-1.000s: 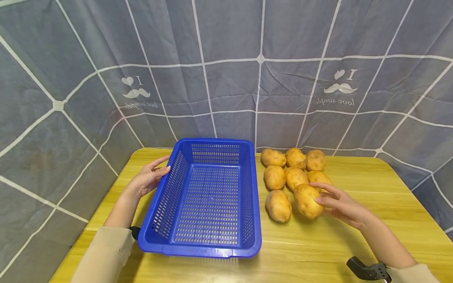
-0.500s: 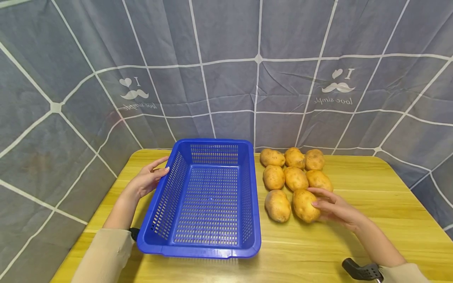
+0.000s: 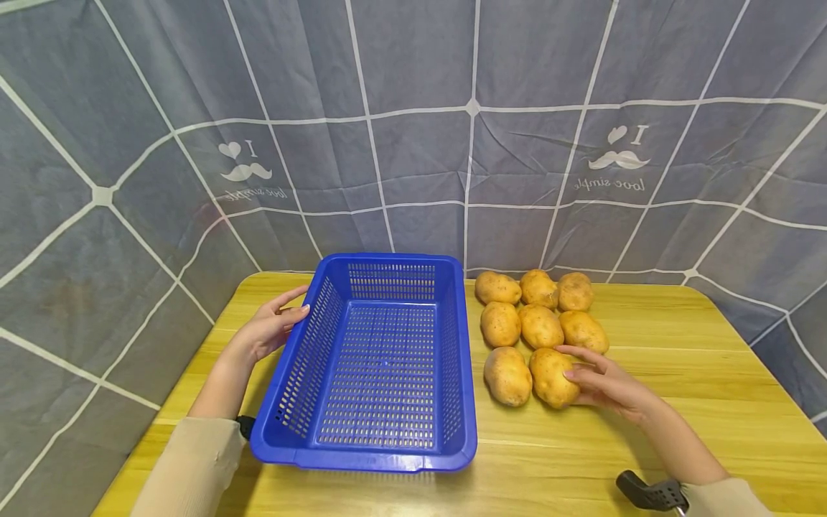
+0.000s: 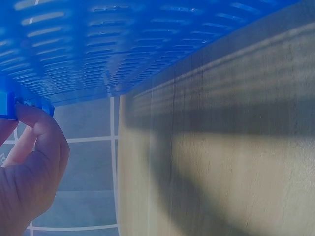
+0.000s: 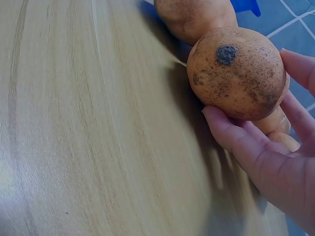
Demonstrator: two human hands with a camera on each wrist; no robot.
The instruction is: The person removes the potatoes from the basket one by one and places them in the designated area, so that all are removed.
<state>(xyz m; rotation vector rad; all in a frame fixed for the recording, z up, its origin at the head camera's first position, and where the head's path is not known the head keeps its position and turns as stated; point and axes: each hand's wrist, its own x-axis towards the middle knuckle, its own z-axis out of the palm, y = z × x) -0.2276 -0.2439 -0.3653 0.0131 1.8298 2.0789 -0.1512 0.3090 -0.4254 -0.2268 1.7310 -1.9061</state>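
Eight potatoes are laid on the worktop (image 3: 646, 431) just right of the blue basket (image 3: 381, 459), whose left rim is pinched steady by the left hand (image 3: 268, 330), while the nearest potato (image 3: 552, 377) is cupped by the right hand (image 3: 610, 388) with curled fingers (image 5: 231, 135).

A brown-speckled potato (image 3: 552, 376) lies on the table beside another.

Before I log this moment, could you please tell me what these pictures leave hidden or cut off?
- Head view: the right hand hides the far side of the potato.
- Left wrist view: the blue basket fills the top; its inside is unseen.
- Right wrist view: the frame edge cuts off the second potato.
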